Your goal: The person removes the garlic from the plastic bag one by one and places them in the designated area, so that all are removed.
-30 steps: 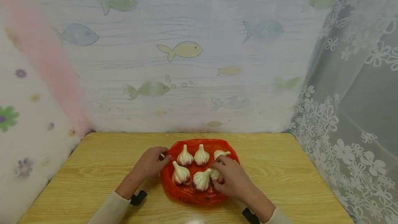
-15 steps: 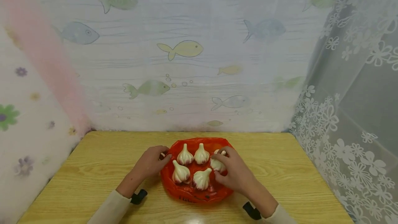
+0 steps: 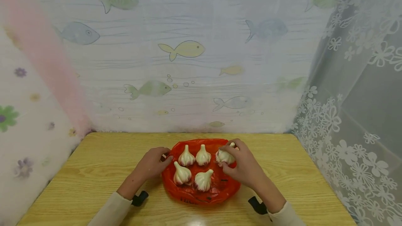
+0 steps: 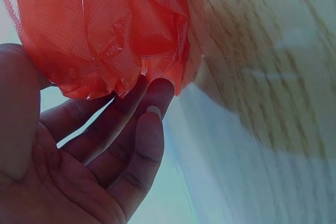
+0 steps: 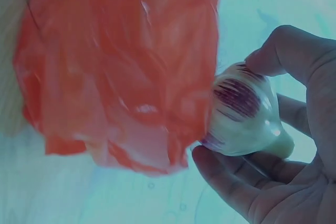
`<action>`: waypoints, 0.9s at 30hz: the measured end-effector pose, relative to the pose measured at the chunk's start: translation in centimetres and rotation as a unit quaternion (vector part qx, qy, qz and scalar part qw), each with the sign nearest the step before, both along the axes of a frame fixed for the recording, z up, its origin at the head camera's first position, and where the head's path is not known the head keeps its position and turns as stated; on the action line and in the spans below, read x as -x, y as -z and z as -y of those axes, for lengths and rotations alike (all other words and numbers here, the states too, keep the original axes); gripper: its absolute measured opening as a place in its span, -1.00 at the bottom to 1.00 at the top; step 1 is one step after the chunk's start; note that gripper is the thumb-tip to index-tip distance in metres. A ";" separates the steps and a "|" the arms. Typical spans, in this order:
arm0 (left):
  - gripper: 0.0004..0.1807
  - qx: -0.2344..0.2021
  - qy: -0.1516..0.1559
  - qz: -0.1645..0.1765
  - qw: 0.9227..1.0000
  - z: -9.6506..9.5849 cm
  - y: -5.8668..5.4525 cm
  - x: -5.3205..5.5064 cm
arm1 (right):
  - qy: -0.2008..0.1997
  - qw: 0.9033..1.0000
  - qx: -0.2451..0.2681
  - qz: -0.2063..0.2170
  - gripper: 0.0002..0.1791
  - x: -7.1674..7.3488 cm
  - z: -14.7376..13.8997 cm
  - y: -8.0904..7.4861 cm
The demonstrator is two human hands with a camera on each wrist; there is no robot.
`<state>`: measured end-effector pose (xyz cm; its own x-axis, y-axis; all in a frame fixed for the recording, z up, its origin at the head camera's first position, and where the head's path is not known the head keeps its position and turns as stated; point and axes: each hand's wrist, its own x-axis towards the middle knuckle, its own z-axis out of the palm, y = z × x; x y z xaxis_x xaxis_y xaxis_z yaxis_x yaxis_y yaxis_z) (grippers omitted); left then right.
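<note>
A red plastic bag with a low rolled edge lies on the table, its floor bearing several white garlic bulbs with purple-streaked bases. Two bulbs stand at the back, such as one garlic bulb, and two nearer the front, such as another garlic bulb. My left hand grips the bag's left edge, fingertips tucked against the red plastic in the left wrist view. At the bag's back right, my right hand holds a garlic bulb between thumb and fingers, stem toward the palm.
The wood-grain table extends around the bag on both sides. Behind it hangs a pale curtain printed with fish. A sheer flowered curtain hangs at the right, and black wrist mounts sit below the wrists.
My right hand has moved from the bag's front right to its back right, carrying a garlic bulb; red plastic now shows where that bulb was. The left hand stays on the bag's edge.
</note>
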<state>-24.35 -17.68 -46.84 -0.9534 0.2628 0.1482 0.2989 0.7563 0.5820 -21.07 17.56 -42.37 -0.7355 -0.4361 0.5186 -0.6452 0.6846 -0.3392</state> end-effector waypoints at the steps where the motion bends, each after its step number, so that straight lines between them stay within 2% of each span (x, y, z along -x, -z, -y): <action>1: -0.86 0.000 0.001 -0.001 1.000 0.0 0.0 0.0 | 0.001 1.000 0.002 -0.002 -0.56 0.1 -0.2 -0.1; 6: -0.90 0.003 0.009 -0.007 1.000 0.0 0.0 0.0 | 0.010 1.000 0.008 -0.016 -0.60 1.1 -1.1 -0.8; 13: -0.89 -0.001 0.012 -0.007 1.000 0.0 0.0 0.0 | 0.033 0.999 0.024 -0.008 -0.59 2.4 -2.6 -1.6; 22: -0.90 0.000 0.016 -0.006 1.000 0.1 -0.1 0.0 | 0.062 0.997 0.048 -0.007 -0.58 4.1 -5.1 -0.9; 27: -0.91 0.001 0.018 -0.007 1.000 0.0 0.0 0.0 | 0.076 0.996 0.053 0.013 -0.59 4.4 -6.1 -0.5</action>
<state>-24.33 -17.70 -46.84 -0.9412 0.2966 0.1615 0.3340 0.7464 0.5756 -25.51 23.68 -41.89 -0.8020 -0.2634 0.5362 -0.5276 0.7332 -0.4290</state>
